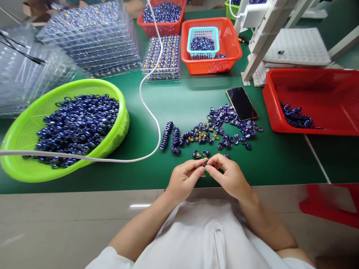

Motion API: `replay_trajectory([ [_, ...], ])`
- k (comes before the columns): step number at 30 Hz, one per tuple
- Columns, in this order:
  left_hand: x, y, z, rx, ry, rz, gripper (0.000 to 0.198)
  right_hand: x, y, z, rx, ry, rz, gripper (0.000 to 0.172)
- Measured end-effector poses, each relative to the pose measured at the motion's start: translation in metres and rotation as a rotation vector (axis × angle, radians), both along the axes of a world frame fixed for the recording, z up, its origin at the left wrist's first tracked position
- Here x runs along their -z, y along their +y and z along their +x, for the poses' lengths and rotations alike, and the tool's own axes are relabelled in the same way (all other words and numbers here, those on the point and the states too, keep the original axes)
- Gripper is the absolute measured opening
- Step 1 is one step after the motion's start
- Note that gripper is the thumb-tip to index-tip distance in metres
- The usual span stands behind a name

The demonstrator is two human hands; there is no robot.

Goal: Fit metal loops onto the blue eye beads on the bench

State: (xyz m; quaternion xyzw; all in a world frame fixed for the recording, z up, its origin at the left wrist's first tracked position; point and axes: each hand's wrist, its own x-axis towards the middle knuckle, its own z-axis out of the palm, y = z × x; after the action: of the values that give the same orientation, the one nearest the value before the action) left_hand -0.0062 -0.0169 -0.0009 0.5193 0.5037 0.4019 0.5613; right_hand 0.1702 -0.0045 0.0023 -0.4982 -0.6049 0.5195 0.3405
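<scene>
At the table's front edge, my left hand [185,178] and my right hand [228,173] meet, thumbs and forefingers pinched on one small dark shiny piece [204,164]. Fingertips cover most of it. Just beyond lie two looped dark pieces with yellow bits [196,154]. Further back spreads a pile of dark blue, glossy round caps [224,116], and left of it a cluster of looped pieces with yellow parts [203,135]. Two stacked rows of glossy dark rings [167,135] lie left of that cluster.
A green basket [123,119] full of dark looped pieces stands left, with a white cable [144,101] across it. A phone [241,103] touches the caps. Red bins [311,74], an orange basket [232,48], a metal post [263,45] and stacked clear trays [98,45] stand around.
</scene>
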Motion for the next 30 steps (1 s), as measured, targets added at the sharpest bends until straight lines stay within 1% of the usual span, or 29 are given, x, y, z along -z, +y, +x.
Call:
replay_trajectory([
  [3,-0.003,0.003,0.002,-0.103,-0.116,-0.202,0.026,0.008,-0.004,0.002,0.02,0.061,-0.001,0.013],
  [6,-0.005,0.006,0.002,-0.146,-0.171,-0.274,0.024,0.014,-0.009,0.007,0.06,0.039,0.037,0.014],
  [9,-0.006,0.008,0.002,-0.157,-0.164,-0.282,0.02,0.015,-0.013,0.01,0.07,-0.008,0.139,0.009],
  [12,-0.005,0.009,0.003,-0.154,-0.148,-0.28,0.014,0.01,-0.014,0.011,0.063,-0.041,0.261,0.006],
  [15,-0.004,0.009,0.005,-0.135,-0.151,-0.271,0.011,0.007,-0.013,0.01,0.018,-0.053,0.393,0.012],
  [18,-0.005,0.01,0.008,-0.119,-0.136,-0.257,0.009,0.008,-0.01,0.008,-0.045,-0.089,0.567,0.021],
  [20,-0.005,0.01,0.01,-0.119,-0.129,-0.256,0.009,0.011,-0.009,0.006,-0.052,-0.151,0.67,0.022],
  [22,-0.005,0.011,0.012,-0.118,-0.126,-0.262,0.01,0.014,-0.01,0.005,-0.036,-0.211,0.72,0.02],
  [24,-0.004,0.01,0.013,-0.104,-0.121,-0.268,0.013,0.015,-0.011,0.004,-0.011,-0.24,0.7,0.017],
  [27,-0.002,0.006,0.013,-0.05,-0.09,-0.242,0.02,0.013,-0.012,0.005,0.036,-0.205,0.584,0.011],
  [30,0.0,0.001,0.012,0.008,-0.007,-0.113,0.025,0.009,-0.011,0.008,0.058,-0.146,0.421,0.008],
])
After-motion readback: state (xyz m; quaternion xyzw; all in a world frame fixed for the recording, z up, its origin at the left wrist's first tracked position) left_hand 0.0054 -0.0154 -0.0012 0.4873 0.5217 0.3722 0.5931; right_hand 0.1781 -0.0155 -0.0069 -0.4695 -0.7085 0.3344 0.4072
